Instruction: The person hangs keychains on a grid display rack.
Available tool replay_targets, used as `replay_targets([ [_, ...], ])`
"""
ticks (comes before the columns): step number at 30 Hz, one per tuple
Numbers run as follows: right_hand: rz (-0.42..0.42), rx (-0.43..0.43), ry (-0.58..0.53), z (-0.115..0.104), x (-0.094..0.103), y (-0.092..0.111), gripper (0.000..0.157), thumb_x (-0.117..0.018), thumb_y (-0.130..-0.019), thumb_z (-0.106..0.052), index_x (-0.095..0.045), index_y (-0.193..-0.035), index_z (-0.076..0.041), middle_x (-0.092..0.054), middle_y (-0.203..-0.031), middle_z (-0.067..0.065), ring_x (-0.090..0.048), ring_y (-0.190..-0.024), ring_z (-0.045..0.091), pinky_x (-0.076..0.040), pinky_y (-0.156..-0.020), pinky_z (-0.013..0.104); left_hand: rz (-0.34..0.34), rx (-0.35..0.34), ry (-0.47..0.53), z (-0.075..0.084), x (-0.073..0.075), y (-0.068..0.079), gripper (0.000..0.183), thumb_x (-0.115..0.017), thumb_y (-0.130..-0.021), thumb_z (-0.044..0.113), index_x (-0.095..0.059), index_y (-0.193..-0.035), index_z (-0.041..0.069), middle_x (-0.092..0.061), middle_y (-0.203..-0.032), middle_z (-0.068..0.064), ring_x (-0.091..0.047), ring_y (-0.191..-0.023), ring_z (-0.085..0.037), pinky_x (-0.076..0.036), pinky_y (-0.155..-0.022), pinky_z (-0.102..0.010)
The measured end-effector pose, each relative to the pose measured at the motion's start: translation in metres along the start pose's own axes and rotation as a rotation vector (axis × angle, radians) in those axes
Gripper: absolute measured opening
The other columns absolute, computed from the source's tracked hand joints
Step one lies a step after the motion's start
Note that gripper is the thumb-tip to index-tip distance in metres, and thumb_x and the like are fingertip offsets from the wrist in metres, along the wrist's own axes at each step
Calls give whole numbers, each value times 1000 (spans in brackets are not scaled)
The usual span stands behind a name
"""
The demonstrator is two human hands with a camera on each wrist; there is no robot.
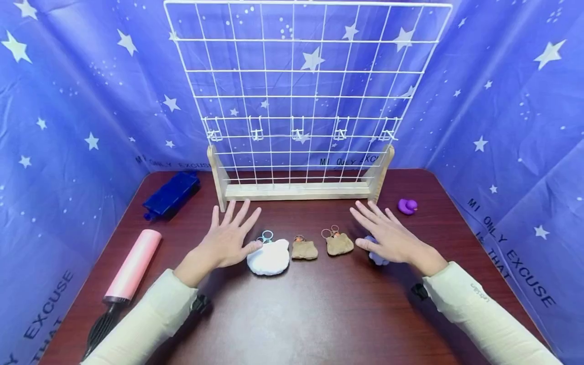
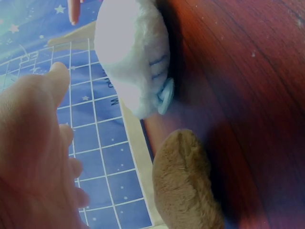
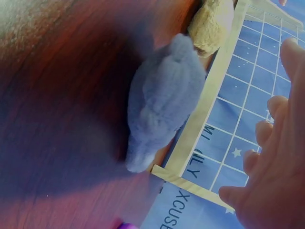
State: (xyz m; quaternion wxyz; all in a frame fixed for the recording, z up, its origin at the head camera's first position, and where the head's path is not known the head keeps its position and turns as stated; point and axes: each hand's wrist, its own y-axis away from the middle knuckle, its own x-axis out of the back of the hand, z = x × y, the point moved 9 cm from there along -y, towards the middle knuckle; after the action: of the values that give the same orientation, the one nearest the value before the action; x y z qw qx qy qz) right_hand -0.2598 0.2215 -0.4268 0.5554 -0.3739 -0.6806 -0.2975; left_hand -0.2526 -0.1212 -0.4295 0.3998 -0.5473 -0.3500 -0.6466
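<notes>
My left hand (image 1: 224, 239) is spread with straight fingers over the table, holding nothing, its thumb overlapping the edge of a white plush keychain (image 1: 268, 258) with a blue ring. Two brown plush keychains (image 1: 304, 250) (image 1: 339, 245) with metal rings lie in the middle. On the other side my right hand (image 1: 391, 238), also spread and holding nothing, partly hides a blue-grey plush (image 1: 378, 260) in the head view. The right wrist view shows that blue-grey plush (image 3: 164, 95) whole, apart from the fingers.
Behind stands a white wire grid rack (image 1: 292, 96) on a wooden base (image 1: 296, 191), with several hooks (image 1: 298, 134) in a row. At left lie a dark blue packet (image 1: 172, 194) and a pink cylinder (image 1: 134, 263) with a black end. A purple rubber duck (image 1: 407, 206) sits at right.
</notes>
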Motion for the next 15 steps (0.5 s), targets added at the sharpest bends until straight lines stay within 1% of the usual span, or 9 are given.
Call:
replay_targets([
  [5,-4,10,-5,-1,-1,1,77,-62,-100,-41,-25,-163,-17,-22,-170,14,-13,-157,43,-13,-117,75,0,1,-4,0,-1,0,81,-52,-99,61,-21,-164,24,-10,-173,-13,2,-157,-47,1,-116,-78],
  [11,6,5,8,2,3,1,77,-62,-100,-43,-26,-163,-17,-21,-170,13,-14,-157,43,-13,-118,74,27,-3,-12,1,4,1,82,-54,-98,60,-23,-164,22,-13,-172,-14,-2,-156,-49,-1,-115,-79],
  [15,4,17,12,1,4,-1,77,-60,-100,-44,-25,-163,-18,-20,-170,14,-14,-157,43,-14,-118,74,8,14,-2,-2,5,2,83,-52,-98,61,-20,-164,23,-8,-173,-13,0,-157,-48,1,-116,-78],
])
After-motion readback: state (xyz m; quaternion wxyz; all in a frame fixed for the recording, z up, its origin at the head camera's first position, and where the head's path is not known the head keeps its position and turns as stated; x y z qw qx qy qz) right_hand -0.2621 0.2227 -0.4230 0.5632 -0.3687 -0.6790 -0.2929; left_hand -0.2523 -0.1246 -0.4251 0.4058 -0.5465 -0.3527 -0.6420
